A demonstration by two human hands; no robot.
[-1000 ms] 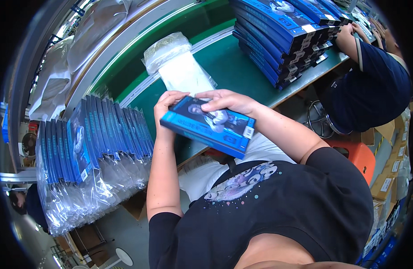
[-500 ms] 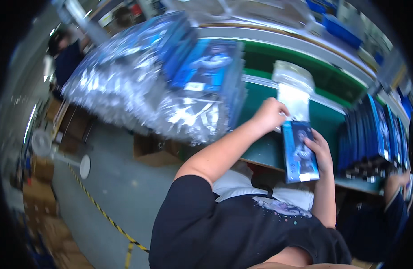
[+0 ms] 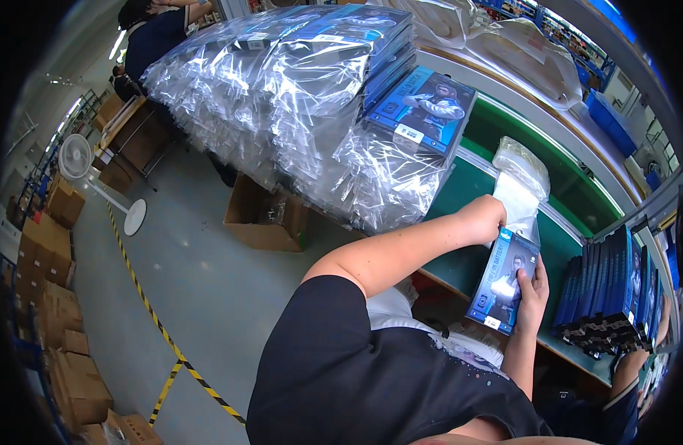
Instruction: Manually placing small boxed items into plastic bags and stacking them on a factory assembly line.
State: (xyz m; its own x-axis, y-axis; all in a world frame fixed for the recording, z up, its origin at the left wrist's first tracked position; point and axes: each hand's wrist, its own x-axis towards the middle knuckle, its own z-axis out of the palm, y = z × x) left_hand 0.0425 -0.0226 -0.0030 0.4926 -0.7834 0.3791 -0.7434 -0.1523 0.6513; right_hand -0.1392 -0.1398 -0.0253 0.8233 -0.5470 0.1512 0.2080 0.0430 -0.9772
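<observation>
My right hand grips a flat blue box by its right side, thumb on its front face, which carries a figure picture and a white label. The box is tilted, at the front edge of the green bench. Just above its top left corner is my left hand, its fingers closed at the near end of a stack of clear plastic bags. It appears to pinch the edge of one bag; the fingertips are partly hidden. To the left stands a big pile of similar boxes in clear wrapping, with a shorter stack beside it.
Unwrapped blue boxes stand in a row at the right, near another person's arm. A shelf with plastic material runs behind. On the floor at left are an open carton, a white fan and striped tape.
My view has shifted, so the scene sits lower and further right, and is sharper. My right hand still holds the box; my left hand remains by the bags above it.
</observation>
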